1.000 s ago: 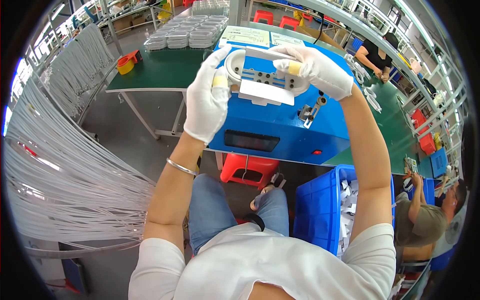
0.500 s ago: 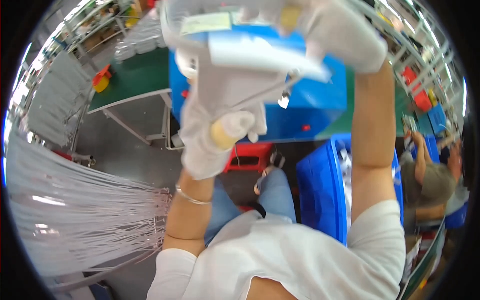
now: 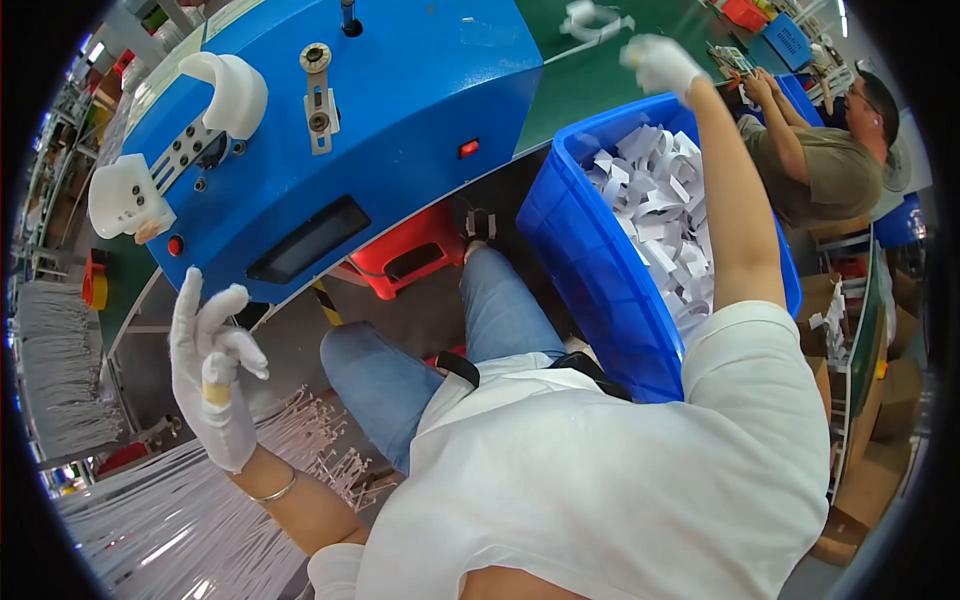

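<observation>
Workshop: rows of shelving and workstations curve around the fisheye rim; a co-worker (image 3: 840,165) in an olive shirt works at upper right, hands on small parts.
Green worktable (image 3: 550,95): it carries a blue benchtop machine (image 3: 430,90) and, just beyond the bin's far end, a white coil (image 3: 592,22), blurred and apparently of cable.
Machine top: two curved white plastic blocks, the upper one (image 3: 238,100) and the lower one (image 3: 125,195), stand at opposite ends of a slotted metal bar (image 3: 183,157); a roller bracket (image 3: 320,115) sits to their right.
Machine front: a dark display panel (image 3: 310,240) lies between a red push button (image 3: 176,245) and a red rocker switch (image 3: 468,149).
Left hand (image 3: 197,375): white-gloved, yellow band on the thumb, fingers spread and grasping nothing, just below the push button.
Right hand (image 3: 662,68): white-gloved and motion-blurred, raised near the coil, above the bin's far end; whether it grips anything cannot be told.
Blue plastic bin (image 3: 590,260): beside the wearer's right leg, heaped with curled white paper-like strips (image 3: 655,200).
Under the table: a red plastic stool (image 3: 410,250).
Lower left: a sheaf of long white cords (image 3: 150,520) fans out beneath the left forearm.
</observation>
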